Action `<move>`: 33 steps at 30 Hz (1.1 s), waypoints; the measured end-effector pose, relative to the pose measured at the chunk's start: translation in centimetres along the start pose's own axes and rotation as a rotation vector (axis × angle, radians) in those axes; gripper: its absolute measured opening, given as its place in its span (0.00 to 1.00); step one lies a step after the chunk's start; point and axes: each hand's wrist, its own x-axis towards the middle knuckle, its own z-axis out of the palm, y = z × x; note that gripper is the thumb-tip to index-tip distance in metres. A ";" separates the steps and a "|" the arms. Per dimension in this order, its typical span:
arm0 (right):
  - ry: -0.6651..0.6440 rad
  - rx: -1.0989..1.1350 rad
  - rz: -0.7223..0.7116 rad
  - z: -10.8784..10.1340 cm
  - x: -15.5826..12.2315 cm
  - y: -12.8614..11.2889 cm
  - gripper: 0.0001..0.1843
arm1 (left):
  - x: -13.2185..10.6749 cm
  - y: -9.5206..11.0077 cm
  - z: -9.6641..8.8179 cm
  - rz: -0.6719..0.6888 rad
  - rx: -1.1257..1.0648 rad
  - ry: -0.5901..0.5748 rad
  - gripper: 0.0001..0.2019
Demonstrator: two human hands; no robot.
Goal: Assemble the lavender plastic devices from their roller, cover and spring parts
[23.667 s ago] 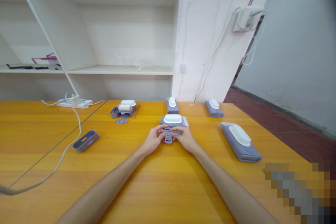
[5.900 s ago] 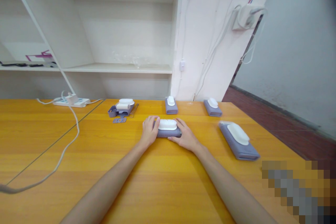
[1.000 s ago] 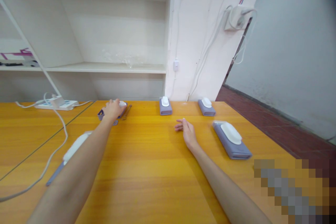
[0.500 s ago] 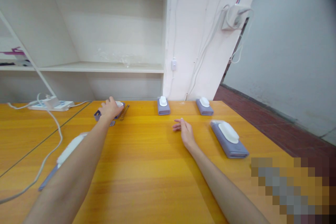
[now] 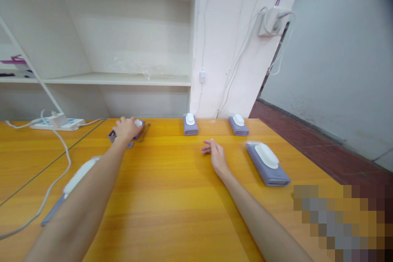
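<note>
At the far left of the table, my left hand (image 5: 125,129) is closed over a purple-grey flat item (image 5: 141,130) with a white piece on top. Its thumb lies along the right side, and the hand covers most of the item. Close to that hand lie a brown coil-like strip (image 5: 145,132) and a small purple-grey tab (image 5: 130,145). My right hand (image 5: 217,156) rests near the table's middle, fingers loosely stretched and apart, with nothing in it. Nearest to it are purple-grey flat packs, each topped by a white oval piece: one back centre (image 5: 190,127), one back right (image 5: 239,126).
A larger-looking pack (image 5: 272,168) lies to the right. A white-topped purple item (image 5: 80,176) is partly behind my left forearm. A white power strip (image 5: 58,123) and a loose white cable (image 5: 58,182) lie left. White shelving (image 5: 138,78) stands behind the table.
My left hand has dipped very slightly and stays over the same item. The right hand stays where it was. The whole view has shifted a little.
</note>
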 end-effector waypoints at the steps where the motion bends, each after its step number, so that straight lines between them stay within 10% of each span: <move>1: -0.002 0.001 0.000 0.0 0.0 0.0 0.31 | -0.1 -0.1 -0.1 0.003 -0.001 0.014 0.29; 14: -0.014 -0.008 -0.004 -0.1 0.1 0.0 0.31 | -1.5 1.6 -2.1 0.025 -0.112 0.064 0.28; 19: -0.017 0.005 0.001 0.0 0.0 -0.3 0.31 | -3.9 5.5 -3.7 0.271 -0.078 -0.119 0.22; 33: -0.019 -0.007 -0.003 0.0 0.0 -0.2 0.30 | -12.1 10.6 -3.1 0.764 -0.005 -0.055 0.12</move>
